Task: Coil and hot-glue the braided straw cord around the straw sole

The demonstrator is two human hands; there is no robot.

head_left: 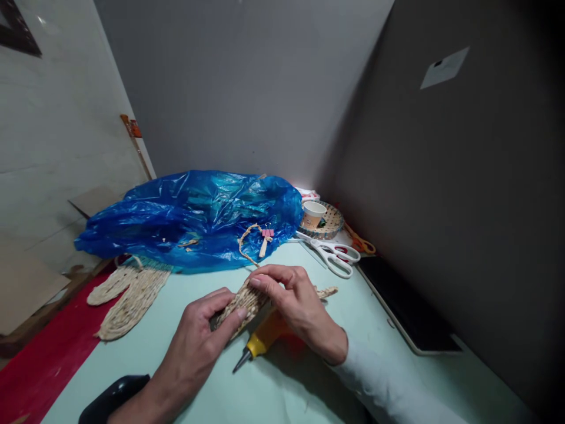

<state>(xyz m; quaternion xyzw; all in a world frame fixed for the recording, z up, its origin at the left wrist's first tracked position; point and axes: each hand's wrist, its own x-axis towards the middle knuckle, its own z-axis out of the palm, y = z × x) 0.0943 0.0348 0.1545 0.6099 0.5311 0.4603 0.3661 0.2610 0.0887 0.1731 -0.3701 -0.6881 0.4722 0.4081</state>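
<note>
A small flat piece of coiled straw braid (251,299) is held between my two hands above the table. My left hand (198,333) is closed on its near left end, thumb on top. The fingers and thumb of my right hand (302,306) pinch its far right edge. From its far side a loose straw cord (242,241) curls up, and a pink binder clip (267,233) lies at the cord's end. Below my right hand rests a yellow glue gun (260,341), nozzle toward me, its rear partly hidden. A braid end (327,292) shows beyond my right hand.
A blue plastic bag (198,206) spreads across the back. At left lies another coiled straw piece (128,294). White scissors (333,254), a paper cup (313,215) in a round basket (338,224), orange-handled scissors (362,242) and a dark tablet (406,306) line the right.
</note>
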